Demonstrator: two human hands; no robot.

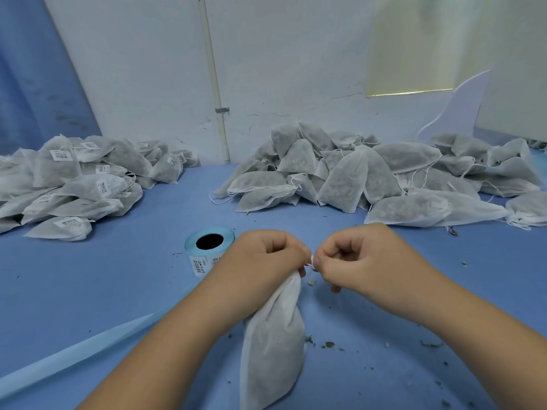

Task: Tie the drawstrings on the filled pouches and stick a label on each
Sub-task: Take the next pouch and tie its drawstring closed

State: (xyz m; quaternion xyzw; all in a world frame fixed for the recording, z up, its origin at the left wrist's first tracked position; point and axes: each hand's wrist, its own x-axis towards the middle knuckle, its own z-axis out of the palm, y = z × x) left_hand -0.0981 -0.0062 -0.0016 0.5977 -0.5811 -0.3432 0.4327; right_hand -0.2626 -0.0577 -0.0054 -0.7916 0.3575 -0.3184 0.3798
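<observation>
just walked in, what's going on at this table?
A person is tying a filled pouch: the left hand grips its neck, the right hand pinches the drawstring. No label shows on it. The label roll stands beside the left hand. A pile of labelled pouches lies at left, unlabelled pouches at right.

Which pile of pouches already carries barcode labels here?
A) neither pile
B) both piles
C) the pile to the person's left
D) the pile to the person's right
C: white barcode labels show on several pouches in the left pile, while the right pile shows only bare pouches.
</observation>
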